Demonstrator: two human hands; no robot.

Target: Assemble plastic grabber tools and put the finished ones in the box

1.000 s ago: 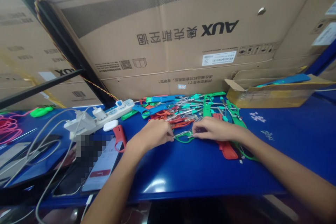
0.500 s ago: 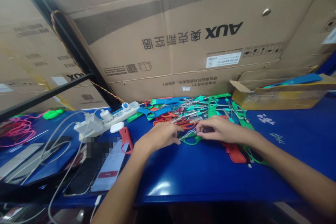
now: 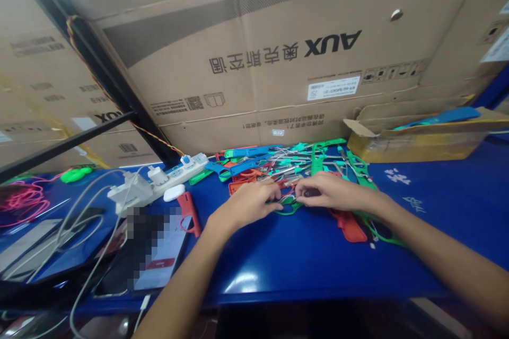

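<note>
My left hand (image 3: 254,202) has its fingers curled and pinched on the left side of a green plastic handle shell (image 3: 291,211) with a loop-shaped guard. Thin white wires (image 3: 288,198) lie across this shell, between my two hands. In my closed right hand (image 3: 332,192) sits a screwdriver with a dark, rounded grip (image 3: 312,192); its thin shaft points left toward the wires, and the tip is too small to make out. Right behind both hands spreads a pile of red, green and blue handle shells (image 3: 254,167), with metal rods and wires among them.
A red handle shell (image 3: 352,226) lies below my right forearm, another red shell (image 3: 188,214) by the phones. At left are a white power strip (image 3: 178,176) with chargers and a phone (image 3: 157,262). An open carton (image 3: 413,143) stands back right, before a large cardboard sheet (image 3: 258,100).
The view has shifted slightly. My left fingers have curled in closer over the green shell's left side, and the screwdriver grip is now more covered by my right fingers.
</note>
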